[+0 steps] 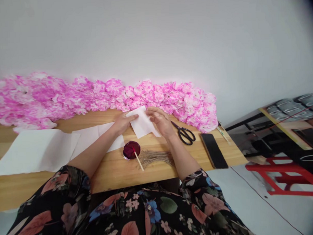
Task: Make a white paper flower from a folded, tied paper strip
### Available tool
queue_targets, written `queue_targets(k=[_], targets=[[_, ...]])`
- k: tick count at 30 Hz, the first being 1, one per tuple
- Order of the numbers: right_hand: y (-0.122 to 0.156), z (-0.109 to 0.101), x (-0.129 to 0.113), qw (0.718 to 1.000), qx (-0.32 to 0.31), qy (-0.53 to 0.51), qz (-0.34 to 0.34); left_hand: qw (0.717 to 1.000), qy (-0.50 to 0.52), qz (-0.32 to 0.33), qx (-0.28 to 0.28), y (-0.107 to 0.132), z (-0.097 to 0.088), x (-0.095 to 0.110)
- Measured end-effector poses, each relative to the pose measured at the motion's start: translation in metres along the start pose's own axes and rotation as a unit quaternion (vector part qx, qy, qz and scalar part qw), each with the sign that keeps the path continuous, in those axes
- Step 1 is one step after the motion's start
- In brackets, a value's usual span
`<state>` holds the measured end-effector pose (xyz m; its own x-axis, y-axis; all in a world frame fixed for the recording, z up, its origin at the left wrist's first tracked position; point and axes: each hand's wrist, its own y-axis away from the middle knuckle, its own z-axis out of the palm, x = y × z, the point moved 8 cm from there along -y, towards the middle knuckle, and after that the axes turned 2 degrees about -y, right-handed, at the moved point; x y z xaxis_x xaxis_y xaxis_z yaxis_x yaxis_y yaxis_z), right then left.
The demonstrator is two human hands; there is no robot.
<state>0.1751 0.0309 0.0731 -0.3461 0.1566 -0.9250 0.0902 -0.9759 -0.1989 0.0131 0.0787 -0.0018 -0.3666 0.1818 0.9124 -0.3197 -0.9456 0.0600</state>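
A small folded piece of white paper [141, 123] is held up over the table between my two hands. My left hand [124, 123] pinches its left side, thumb lying on top. At the right edge, my right hand [160, 122] curls its fingers around the paper. Just below sits a small dish of dark red liquid [130, 148], with a thin pale stick [139, 161] resting in it. A bundle of thin brown stems [156, 156] lies beside the dish, partly behind my right forearm. Black-handled scissors [187, 135] lie to the right of my right hand.
Pink and white ruffled flowers [42, 95] line the back of the wooden table [109, 182] along the wall. White paper sheets [31, 151] lie at left. A black phone [214, 151] and a thin brush-like stick [224, 134] lie near the right edge. A red stool [281, 169] stands beyond.
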Motion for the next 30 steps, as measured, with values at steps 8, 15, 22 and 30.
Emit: queue_targets(k=[8,15,22,30], targets=[[-0.004,-0.016,-0.002,0.989,0.090,0.099,-0.055,0.999,0.019,0.024,0.035,0.003,-0.002,0.014],[-0.009,-0.007,0.040,0.994,0.012,0.099,0.050,1.000,0.001,0.021,-0.003,0.005,0.007,0.013],[-0.006,-0.014,0.034,0.991,0.073,0.108,0.043,0.997,0.000,0.066,0.040,0.001,-0.004,0.021],[-0.005,-0.021,0.034,0.992,0.100,0.074,0.036,0.992,-0.019,0.114,0.053,0.001,-0.011,0.023]])
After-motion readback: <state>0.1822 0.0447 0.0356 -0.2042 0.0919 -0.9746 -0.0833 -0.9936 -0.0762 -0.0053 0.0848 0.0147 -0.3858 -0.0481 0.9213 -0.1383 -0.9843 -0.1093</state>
